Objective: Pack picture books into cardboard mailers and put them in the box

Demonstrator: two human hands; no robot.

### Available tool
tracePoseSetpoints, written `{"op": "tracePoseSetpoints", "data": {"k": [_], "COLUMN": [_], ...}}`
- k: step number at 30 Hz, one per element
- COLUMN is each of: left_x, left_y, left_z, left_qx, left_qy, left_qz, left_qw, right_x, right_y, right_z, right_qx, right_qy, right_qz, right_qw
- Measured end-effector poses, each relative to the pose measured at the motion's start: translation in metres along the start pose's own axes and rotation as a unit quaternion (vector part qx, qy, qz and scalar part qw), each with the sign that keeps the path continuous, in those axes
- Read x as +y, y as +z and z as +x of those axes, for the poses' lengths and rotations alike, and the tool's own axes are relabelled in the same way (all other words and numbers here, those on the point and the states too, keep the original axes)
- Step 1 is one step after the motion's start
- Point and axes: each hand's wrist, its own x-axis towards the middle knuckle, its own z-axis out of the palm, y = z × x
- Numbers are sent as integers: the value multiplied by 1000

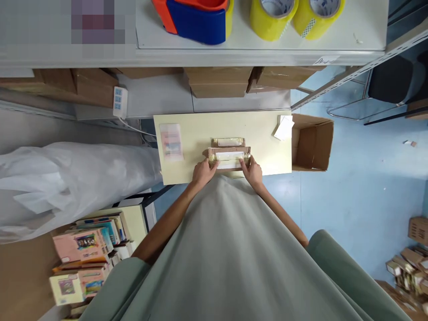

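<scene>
A small taped cardboard box [229,155] with white labels is held at the near edge of the cream table, in the middle of the head view. My left hand [203,173] grips its left end, thumb on the near side. My right hand [252,171] holds the right end in the same way. Just behind it on the table lies a second taped cardboard box [228,142], partly covered by the first. The fingers under the held box are hidden.
The cream table [197,129] carries a printed sheet [171,142] and white papers [284,127]. An open carton [313,145] stands at its right. Above are yellow tape rolls [274,22] and a blue-orange tape dispenser [200,22]. Books [83,245] and a white plastic-wrapped bundle [76,178] sit left.
</scene>
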Motion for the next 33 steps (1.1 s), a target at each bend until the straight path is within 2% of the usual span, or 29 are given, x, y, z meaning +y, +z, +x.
{"op": "tracePoseSetpoints", "data": {"k": [4, 9, 12, 17, 20, 23, 30, 33], "left_x": [-5, -7, -12, -29, -37, -42, -53, -62], "left_y": [-5, -13, -17, -22, -24, -19, 10, 14], "left_z": [4, 1, -5, -20, -23, -17, 4, 10], "left_qx": [-14, -34, -39, 33, 61, 62, -5, -4], "left_qy": [4, -3, 16, 56, 74, 65, -25, -34], "left_qz": [-13, -62, -94, -221, -274, -277, -217, -228], "left_qw": [1000, 997, 995, 973, 957, 957, 976, 973], "right_x": [4, 8, 12, 20, 22, 23, 42, 50], "right_y": [-2, -13, -22, -40, -44, -34, 11, 17], "right_z": [8, 9, 4, -7, -7, -2, 12, 22], "right_qx": [-2, -26, -39, 12, -4, -41, -101, -129], "right_qy": [-5, -20, -35, -90, -94, -80, -44, -26], "right_qz": [-5, 60, 100, 124, 149, 193, 196, 198], "right_qw": [1000, 998, 994, 988, 984, 977, 974, 971]}}
